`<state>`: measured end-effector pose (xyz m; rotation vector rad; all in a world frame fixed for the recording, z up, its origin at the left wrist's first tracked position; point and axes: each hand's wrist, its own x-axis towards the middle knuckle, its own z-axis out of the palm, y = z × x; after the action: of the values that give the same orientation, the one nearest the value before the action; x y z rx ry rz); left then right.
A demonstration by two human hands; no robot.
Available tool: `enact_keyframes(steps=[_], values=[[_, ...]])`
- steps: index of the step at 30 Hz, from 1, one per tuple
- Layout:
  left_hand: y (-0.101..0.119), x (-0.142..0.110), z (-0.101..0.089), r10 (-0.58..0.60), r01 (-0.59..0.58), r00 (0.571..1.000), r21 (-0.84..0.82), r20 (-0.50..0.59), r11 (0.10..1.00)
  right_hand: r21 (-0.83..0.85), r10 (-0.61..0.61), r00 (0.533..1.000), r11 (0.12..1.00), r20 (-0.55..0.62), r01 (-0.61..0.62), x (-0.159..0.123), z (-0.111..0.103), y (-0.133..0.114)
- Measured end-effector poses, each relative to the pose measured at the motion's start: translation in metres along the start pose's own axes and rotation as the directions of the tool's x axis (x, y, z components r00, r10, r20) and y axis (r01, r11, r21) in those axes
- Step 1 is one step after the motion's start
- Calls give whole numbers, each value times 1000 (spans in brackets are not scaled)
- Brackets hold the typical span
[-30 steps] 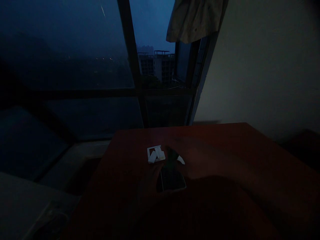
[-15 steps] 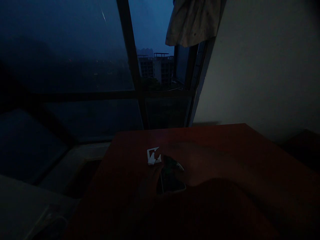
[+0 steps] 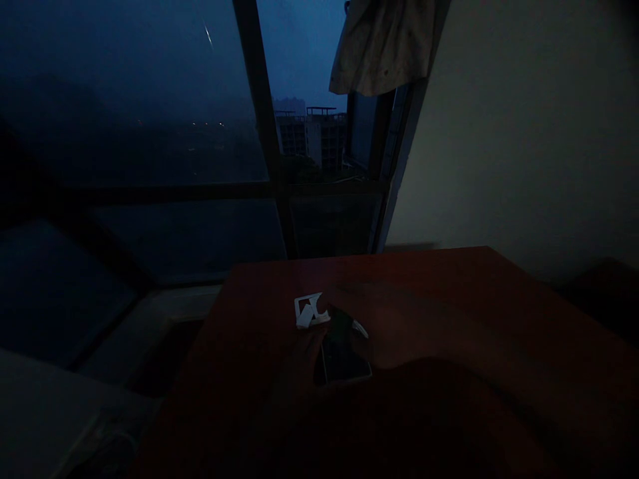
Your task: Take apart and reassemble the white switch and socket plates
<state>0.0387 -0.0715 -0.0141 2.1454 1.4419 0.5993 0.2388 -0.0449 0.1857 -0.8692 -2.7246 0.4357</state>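
Note:
The scene is very dark, and both hands show only faintly. A flat black rectangular thing with a pale rim, which looks like a phone, lies low over the table in front of me. My left hand is against its left side, fingers bent around the edge. Over its far end is my right hand, fingers curled down; a dark greenish piece shows beneath them, its kind unclear. A pale curved edge glints under this hand. Just beyond the fingers lies a white frame-like piece with cut-outs, partly covered.
The reddish-brown table reaches to a large window with dark frames. A cloth hangs at the upper right of the window. A pale wall stands to the right.
My right hand has shifted slightly, so more of the white piece shows. The greenish piece under it stands more upright. The left hand and the phone-like thing have barely moved.

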Motion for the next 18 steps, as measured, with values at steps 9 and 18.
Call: enact_keyframes(steps=[9, 18], values=[[14, 0, -8, 13, -13, 1000, -18, 2, 1000, -215, 131, 990, 967, -44, -137, 9, 7, 1], [15, 0, -11, 6, -4, 999, -48, 42, 999, 222, 279, 938, 947, -204, -233, -25, 21, 36]])
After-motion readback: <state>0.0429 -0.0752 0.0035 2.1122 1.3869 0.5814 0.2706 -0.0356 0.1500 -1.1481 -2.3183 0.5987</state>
